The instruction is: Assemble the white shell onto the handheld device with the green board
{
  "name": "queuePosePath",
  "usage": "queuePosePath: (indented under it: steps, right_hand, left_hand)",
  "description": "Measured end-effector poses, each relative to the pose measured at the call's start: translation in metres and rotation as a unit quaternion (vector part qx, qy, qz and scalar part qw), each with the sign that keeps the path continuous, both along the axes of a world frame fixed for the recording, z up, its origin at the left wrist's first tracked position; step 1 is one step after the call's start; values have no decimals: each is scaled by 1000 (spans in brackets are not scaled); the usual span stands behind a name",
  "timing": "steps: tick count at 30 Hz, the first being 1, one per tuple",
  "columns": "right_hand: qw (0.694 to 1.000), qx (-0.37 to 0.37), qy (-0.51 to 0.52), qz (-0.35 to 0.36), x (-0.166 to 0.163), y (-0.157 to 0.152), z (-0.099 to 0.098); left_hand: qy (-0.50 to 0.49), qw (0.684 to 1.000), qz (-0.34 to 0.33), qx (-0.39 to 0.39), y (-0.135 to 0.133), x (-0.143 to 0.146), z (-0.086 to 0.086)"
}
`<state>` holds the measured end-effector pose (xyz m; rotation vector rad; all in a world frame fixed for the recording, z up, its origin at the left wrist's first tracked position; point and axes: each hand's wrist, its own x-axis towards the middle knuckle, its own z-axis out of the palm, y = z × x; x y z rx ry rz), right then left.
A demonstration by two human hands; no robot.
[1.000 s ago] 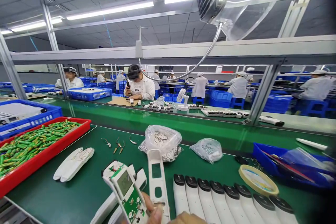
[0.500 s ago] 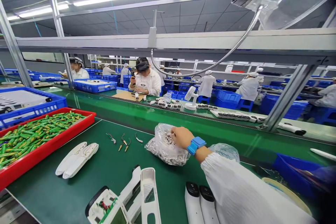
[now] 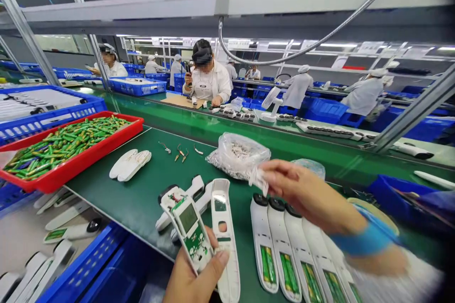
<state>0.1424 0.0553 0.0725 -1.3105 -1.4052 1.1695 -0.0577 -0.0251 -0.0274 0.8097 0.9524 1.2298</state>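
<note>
Right hand (image 3: 305, 194) has been pulled back from the far parts bag (image 3: 238, 154), fingertips pinched (contents too small to tell). Open thermometer (image 3: 194, 229) and white cover (image 3: 223, 227) are gripped near-left by left hand (image 3: 194, 277), raised again.

A red tray (image 3: 76, 163) of green batteries (image 3: 60, 144) sits at the left of the green tabletop (image 3: 142, 199), with a blue crate (image 3: 53, 116) behind it. White shells (image 3: 130, 164) lie nearby. Across the conveyor (image 3: 213, 130), people in white coats work beside blue bins (image 3: 137, 86).
</note>
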Motion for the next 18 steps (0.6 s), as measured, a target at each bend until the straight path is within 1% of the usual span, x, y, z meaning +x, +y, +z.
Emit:
queuePosePath:
  steps: [1, 2, 4, 6, 8, 11, 14, 18]
  right_hand:
    - [998, -33, -10, 56, -3, -23, -4]
    - [996, -49, -12, 79, -6, -44, -10]
    - [993, -50, -32, 98, -12, -77, -22]
    - [993, -32, -55, 97, -14, -95, -32]
    - [992, -19, -71, 100, -14, -103, -38]
    - [992, 1, -76, 99, -12, -106, -39]
    - [993, 16, -82, 84, -8, -109, -41]
    - [995, 24, -77, 58, -3, -113, -49]
  left_hand:
    - [-3, 1000, -21, 2, -3, 1, 1]
    - [-8, 999, -40, 4, -6, 1, 2]
    - [-11, 997, -75, 18, -12, 4, 4]
    - [9, 994, -103, 37, -18, 6, 5]
    - [37, 991, -119, 49, -23, 9, 7]
    - [83, 985, -142, 61, -29, 10, 9]
    - [119, 976, -166, 76, -32, 12, 10]
    - [129, 973, -175, 83, -33, 18, 9]
